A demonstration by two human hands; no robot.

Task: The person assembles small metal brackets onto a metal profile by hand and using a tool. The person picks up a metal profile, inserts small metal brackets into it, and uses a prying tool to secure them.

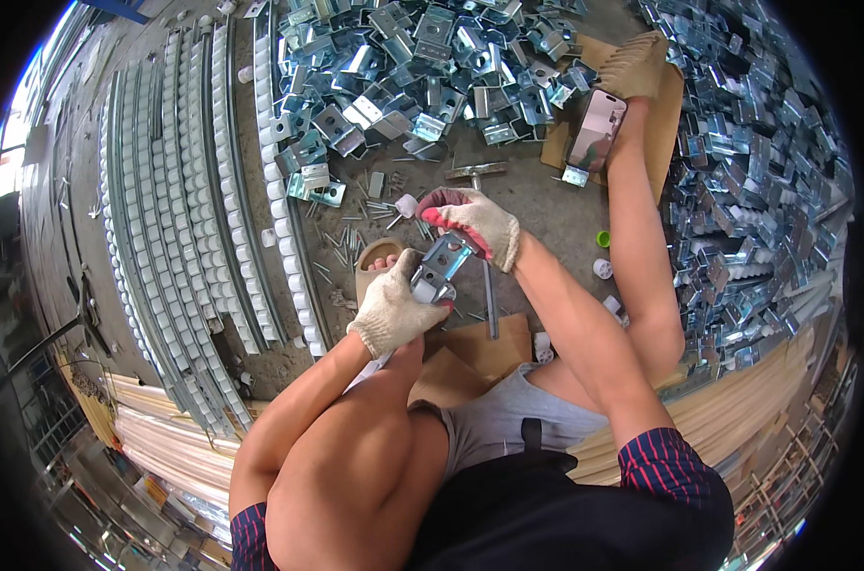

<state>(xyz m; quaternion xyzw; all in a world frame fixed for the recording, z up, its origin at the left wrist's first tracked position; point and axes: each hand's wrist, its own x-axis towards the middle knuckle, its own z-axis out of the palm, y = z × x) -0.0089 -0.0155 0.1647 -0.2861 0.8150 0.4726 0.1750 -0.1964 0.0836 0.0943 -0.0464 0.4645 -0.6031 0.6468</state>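
My left hand (394, 305), in a white knitted glove, is closed around a shiny metal bracket (443, 259) with holes in its face. My right hand (477, 226), gloved in white with a red palm, curls at the bracket's upper end. Its fingers are bent inward, and what they hold, if anything, is hidden. Just left of those fingertips is a small white roller (406, 206). A hammer lies beyond and beneath my right hand, its head (476, 171) showing above the glove and its handle (491, 300) below. Loose metal pins (341, 246) are scattered left of my hands.
A large heap of metal brackets (432, 57) lies ahead, another heap (736, 190) at right. Long rails lined with white rollers (189, 190) extend along the left. A phone (598, 128) leans by my right foot, over cardboard (670, 143). A green ring (602, 239) is nearby.
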